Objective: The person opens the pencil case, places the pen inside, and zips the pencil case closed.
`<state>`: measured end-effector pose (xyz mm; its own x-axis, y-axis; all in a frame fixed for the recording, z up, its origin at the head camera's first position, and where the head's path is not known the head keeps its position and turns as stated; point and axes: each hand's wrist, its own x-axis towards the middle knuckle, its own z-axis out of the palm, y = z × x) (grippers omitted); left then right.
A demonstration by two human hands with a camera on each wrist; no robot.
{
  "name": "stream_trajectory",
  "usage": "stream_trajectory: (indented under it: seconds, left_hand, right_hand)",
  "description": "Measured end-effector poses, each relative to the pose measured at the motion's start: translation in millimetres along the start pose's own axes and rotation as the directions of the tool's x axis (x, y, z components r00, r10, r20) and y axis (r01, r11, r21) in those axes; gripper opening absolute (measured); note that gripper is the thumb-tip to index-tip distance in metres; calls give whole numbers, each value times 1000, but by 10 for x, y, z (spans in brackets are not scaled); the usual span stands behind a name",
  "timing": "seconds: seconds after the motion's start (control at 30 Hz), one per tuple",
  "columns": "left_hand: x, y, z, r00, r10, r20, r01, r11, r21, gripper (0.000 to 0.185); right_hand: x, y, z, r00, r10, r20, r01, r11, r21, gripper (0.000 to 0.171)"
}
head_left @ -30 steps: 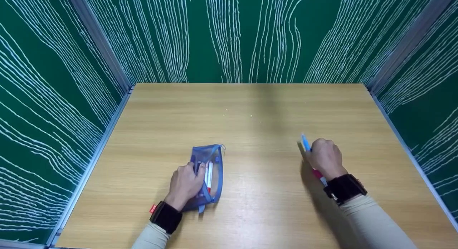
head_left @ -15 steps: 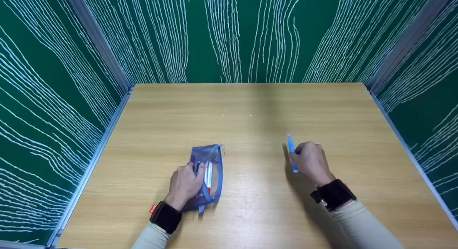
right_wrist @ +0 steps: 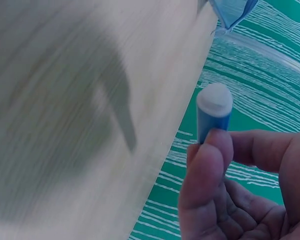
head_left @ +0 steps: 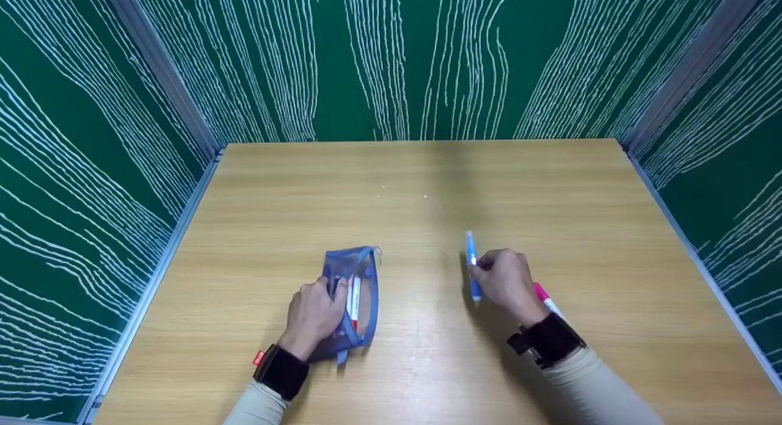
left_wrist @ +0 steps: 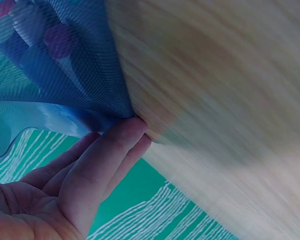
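Note:
A blue mesh pencil case (head_left: pixel 342 261) lies on the left half of the table. My left hand (head_left: pixel 313 315) grips it, thumb along its opening. White markers (head_left: pixel 356 298) with red ends show inside. Through the mesh in the left wrist view, several colourful pen ends (left_wrist: pixel 57 41) appear, and my fingertips are at the case's edge. My right hand (head_left: pixel 507 281), to the right of the case, pinches a blue marker (head_left: pixel 471 249) between thumb and fingers. Its pale end (right_wrist: pixel 215 99) points up in the right wrist view. The marker casts a shadow on the table.
A pink-capped white marker (head_left: pixel 544 294) lies on the table, partly hidden behind my right wrist. The wooden table (head_left: pixel 293 193) is enclosed by green walls (head_left: pixel 342 101) with white wavy lines. Tiny white specks (head_left: pixel 425 196) dot the table's far half.
My right hand has moved left toward the pencil case with the blue marker, leaving the pink-capped marker partly exposed behind it. My left hand stays on the case.

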<state>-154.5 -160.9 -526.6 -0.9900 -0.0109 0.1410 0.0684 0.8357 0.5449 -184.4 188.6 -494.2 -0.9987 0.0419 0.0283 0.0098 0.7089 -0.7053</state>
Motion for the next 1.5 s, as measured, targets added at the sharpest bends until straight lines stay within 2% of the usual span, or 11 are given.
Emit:
stream_trajectory:
  seconds: [0.23, 0.67, 0.87, 1.23, 1.5]
  left_hand:
    - [-5, -11, -9, 1000, -12, 11, 12, 1000, -11, 44]
    - [-6, -4, -4, 1000, -17, 23, 17, 1000, -12, 45]
    - [-11, 5, -8, 1000, -12, 10, 12, 1000, -6, 43]
    - [-8, 7, -11, 1000, -15, 14, 16, 1000, -9, 42]
    - [-9, 14, -21, 999, -22, 30, 22, 1000, -10, 43]
  right_hand:
    - [-69, -118, 115, 998, 22, 54, -25, 998, 63, 8]
    - [-150, -276, 327, 999, 0, 54, -5, 996, 91, 6]
    - [-178, -345, 421, 998, 10, 58, -19, 988, 156, 7]
    - [-223, -488, 630, 986, 67, 153, -107, 958, 267, 5]
    - [-262, -604, 804, 986, 24, 166, -66, 965, 254, 7]
